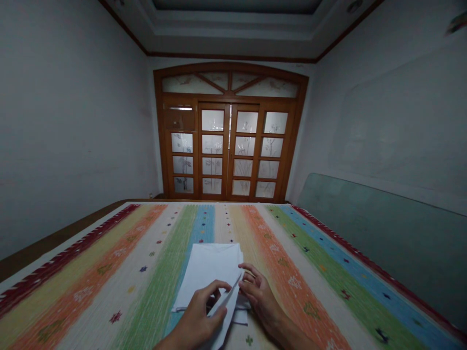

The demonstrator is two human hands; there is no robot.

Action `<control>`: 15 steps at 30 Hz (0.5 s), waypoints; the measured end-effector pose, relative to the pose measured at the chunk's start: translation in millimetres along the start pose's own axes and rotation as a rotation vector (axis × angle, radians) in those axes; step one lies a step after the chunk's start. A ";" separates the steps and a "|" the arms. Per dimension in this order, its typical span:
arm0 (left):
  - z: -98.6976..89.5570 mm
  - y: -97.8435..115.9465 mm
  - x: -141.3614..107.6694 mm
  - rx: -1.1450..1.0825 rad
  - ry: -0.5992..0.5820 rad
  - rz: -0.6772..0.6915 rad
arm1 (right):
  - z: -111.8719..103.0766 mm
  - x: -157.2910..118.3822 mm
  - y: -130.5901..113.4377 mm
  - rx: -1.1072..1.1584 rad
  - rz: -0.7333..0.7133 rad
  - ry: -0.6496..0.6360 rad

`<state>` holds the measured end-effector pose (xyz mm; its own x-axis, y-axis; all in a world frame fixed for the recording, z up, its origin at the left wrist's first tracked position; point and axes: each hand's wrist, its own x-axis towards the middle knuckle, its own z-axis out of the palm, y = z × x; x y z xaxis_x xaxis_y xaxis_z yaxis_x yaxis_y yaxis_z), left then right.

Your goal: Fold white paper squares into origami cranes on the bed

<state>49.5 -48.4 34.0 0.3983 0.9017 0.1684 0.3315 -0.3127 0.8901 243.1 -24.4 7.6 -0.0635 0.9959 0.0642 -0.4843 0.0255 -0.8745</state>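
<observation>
One folded white cloth [215, 272], roughly oblong, lay flat in the near middle of the striped cover, and all the action was right there at its near end! Up stood one raised white flap [230, 310], a narrow fold tilted off the layers beneath, and two bare hands were on the case, one each side.

The left hand [200, 311] had it: thumb and curled fingers pinching the flap from the left. Across from it came the right hand [260, 299], index finger stretched out, thumb just apart from it, the others bent, all close about the flap's upper tip; whether those fingers gripped it, you couldn't tell.

Under it all spread one woven striped cover [146, 287], and what a line-up: two dark red stripes, two yellow, two orange, two green, two blue and three whitish, with small motifs dotted along them. On the right ran one long pale green panel [383, 214], low against the wall.

And at the far end, one arched brown wooden door frame [228, 146], four columns of four panes, the top left one brown, the others pale and mostly patterned with plants!
</observation>
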 end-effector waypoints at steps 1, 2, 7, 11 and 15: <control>0.1 0.0 -0.3 0.005 -0.001 -0.003 | 0.4 -0.1 0.9 -0.001 -0.011 0.003; 0.2 0.1 -0.5 0.005 -0.003 -0.003 | 0.6 -0.1 2.0 0.002 -0.022 0.010; 1.0 0.7 -1.4 -0.037 -0.017 0.001 | 0.4 0.2 6.6 0.034 -0.006 0.042; 2.4 -1.5 -2.1 -0.052 -0.018 -0.016 | -1.4 1.6 7.7 0.033 0.007 0.045; 4.5 -4.7 -1.9 -0.068 -0.014 -0.040 | -2.1 3.3 8.2 -0.002 -0.027 0.048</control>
<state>51.1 -50.0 27.6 0.3976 0.9087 0.1270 0.2885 -0.2552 0.9229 240.8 -20.7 -0.4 -0.0085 0.9979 0.0646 -0.4838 0.0524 -0.8736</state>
